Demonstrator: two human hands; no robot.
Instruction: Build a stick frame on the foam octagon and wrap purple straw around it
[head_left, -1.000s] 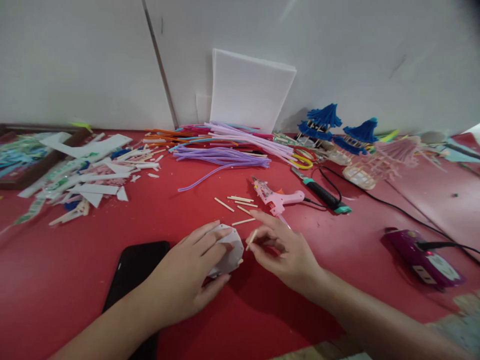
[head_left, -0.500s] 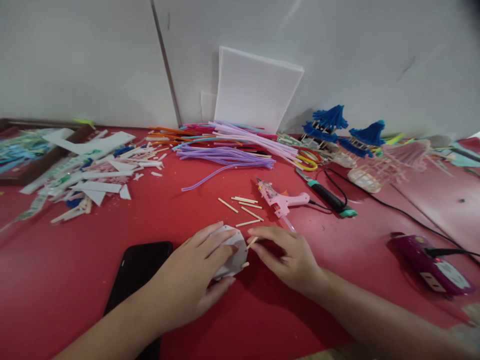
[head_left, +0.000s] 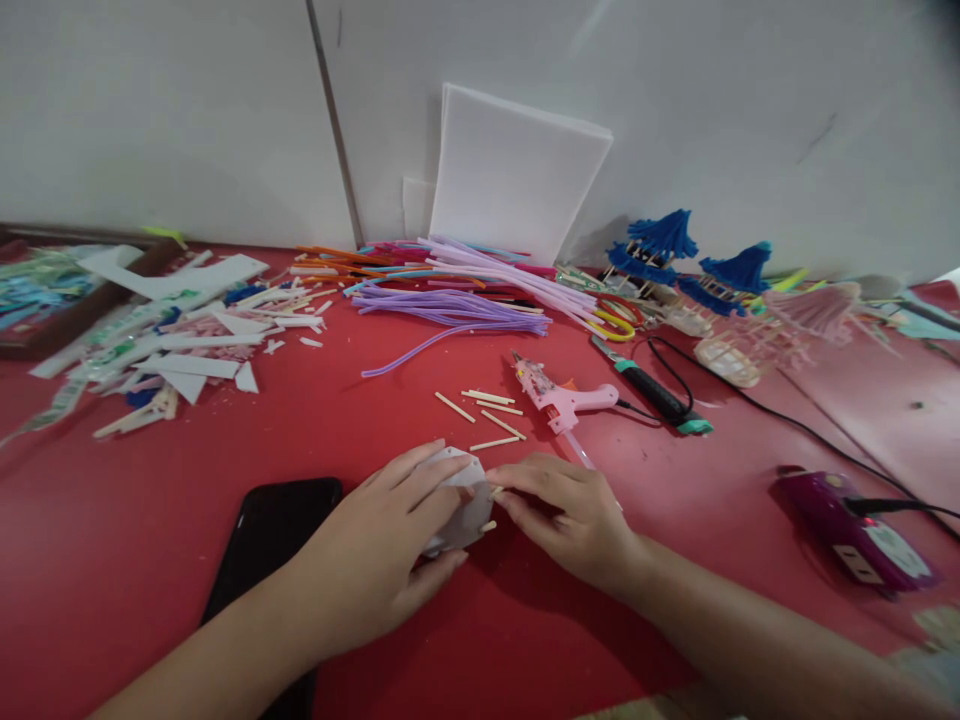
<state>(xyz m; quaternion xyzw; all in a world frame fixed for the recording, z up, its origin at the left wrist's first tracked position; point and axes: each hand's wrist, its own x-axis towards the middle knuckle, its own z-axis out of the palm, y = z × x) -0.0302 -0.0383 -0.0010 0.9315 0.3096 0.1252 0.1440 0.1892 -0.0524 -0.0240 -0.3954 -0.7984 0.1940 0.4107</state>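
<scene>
White plate (head_left: 474, 512) under spread left fingers (head_left: 429, 512), right fingers (head_left: 529, 482) at its edge, short stick (head_left: 496, 491) in their pinch.

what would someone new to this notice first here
Probably the two hands at the centre of the red table: the left hand lies over a pale flat piece, while the right hand pinches a short stick at its right edge. Just beyond the right hand lies a pink glue gun. Bright blue tiered tops stand out at the back right.
</scene>
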